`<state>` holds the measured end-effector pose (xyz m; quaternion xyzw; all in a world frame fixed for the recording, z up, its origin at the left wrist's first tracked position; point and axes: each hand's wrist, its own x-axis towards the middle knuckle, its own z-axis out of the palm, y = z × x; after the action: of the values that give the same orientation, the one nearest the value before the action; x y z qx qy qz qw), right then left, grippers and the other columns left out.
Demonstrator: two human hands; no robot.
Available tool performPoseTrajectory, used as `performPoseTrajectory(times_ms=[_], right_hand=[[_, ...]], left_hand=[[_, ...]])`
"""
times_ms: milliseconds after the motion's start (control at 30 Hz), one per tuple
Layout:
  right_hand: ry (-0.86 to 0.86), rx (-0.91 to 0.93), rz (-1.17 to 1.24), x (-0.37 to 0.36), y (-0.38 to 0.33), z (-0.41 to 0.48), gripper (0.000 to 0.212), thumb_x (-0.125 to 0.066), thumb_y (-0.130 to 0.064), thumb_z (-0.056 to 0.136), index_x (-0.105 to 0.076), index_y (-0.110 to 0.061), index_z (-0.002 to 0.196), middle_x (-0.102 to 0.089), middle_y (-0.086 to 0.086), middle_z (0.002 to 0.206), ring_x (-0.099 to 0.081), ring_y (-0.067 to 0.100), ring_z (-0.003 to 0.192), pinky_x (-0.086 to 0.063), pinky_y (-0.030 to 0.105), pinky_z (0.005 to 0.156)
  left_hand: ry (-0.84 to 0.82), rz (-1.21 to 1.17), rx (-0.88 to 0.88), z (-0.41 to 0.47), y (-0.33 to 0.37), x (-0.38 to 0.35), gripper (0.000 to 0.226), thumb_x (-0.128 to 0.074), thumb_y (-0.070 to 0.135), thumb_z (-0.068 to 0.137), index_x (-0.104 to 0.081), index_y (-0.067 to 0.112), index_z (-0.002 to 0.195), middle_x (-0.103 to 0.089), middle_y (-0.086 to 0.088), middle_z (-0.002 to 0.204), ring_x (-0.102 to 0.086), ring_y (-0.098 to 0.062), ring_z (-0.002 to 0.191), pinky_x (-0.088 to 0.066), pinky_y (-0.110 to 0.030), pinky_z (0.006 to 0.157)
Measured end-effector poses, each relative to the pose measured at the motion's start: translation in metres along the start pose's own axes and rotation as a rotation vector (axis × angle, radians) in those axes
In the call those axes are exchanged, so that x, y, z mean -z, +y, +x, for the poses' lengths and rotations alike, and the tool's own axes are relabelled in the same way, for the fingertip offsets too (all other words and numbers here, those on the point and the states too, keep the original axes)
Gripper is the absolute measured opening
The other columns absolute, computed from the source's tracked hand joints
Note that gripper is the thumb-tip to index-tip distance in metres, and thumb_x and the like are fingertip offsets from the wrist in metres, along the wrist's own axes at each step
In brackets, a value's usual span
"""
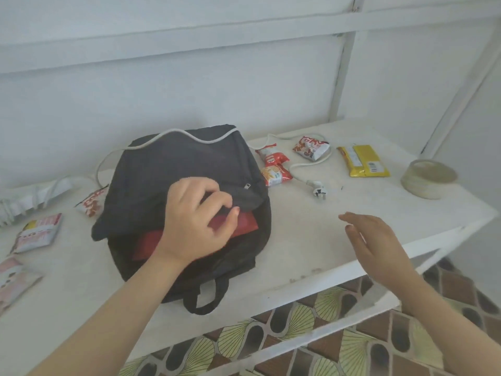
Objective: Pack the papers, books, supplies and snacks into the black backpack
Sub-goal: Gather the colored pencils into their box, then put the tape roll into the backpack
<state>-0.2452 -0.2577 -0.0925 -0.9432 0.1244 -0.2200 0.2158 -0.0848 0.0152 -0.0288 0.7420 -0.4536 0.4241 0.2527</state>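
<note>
The backpack (pixel 173 164) is lying on the bench (pixel 311 234) with its opening facing the person. The left hand (pixel 192 221) is gripping the flap (pixel 244 198), its fingers (pixel 202 184) curled over the flap edge. A red packet (pixel 245 226) is sitting inside the opening, just under the thumb. The right hand (pixel 376 240) is hovering over the bench, apart from the backpack, its fingers straight, slightly spread and holding nothing. Snack packets (pixel 273 166) are lying beside the backpack.
</note>
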Motion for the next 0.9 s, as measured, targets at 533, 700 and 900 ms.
performPoseTrajectory(times_ms=[533,700,900], right_hand=[[0.144,-0.401,-0.436,0.051,0.166,0.046,0.051,-0.053,-0.013,0.087,-0.04,-0.004,0.136,-0.016,0.038,0.146,-0.018,0.051,0.135,-0.02,0.055,0.108],[0.142,-0.477,-0.252,0.059,0.167,0.057,0.042,-0.055,-0.017,0.089,-0.042,0.002,0.124,-0.046,0.03,0.12,-0.048,0.046,0.107,-0.038,0.048,0.09],[0.195,-0.262,0.08,0.046,0.119,0.026,0.03,-0.066,-0.016,0.083,-0.054,-0.006,0.109,-0.052,0.016,0.116,-0.045,0.022,0.105,-0.029,0.019,0.078]], left_hand=[[-0.849,-0.18,0.294,-0.05,0.143,-0.116,0.061,-0.016,0.049,0.09,-0.045,0.025,0.138,-0.038,-0.004,0.148,-0.033,-0.023,0.136,-0.017,-0.031,0.111],[-0.78,-0.244,0.375,-0.063,0.143,-0.103,0.06,-0.016,0.05,0.091,-0.048,0.028,0.136,-0.036,0.005,0.148,-0.028,-0.01,0.138,-0.005,-0.017,0.109],[-0.793,-0.239,0.413,-0.078,0.132,-0.081,0.052,-0.024,0.051,0.091,-0.05,0.034,0.133,-0.038,0.012,0.146,-0.032,-0.006,0.134,-0.018,-0.024,0.11]])
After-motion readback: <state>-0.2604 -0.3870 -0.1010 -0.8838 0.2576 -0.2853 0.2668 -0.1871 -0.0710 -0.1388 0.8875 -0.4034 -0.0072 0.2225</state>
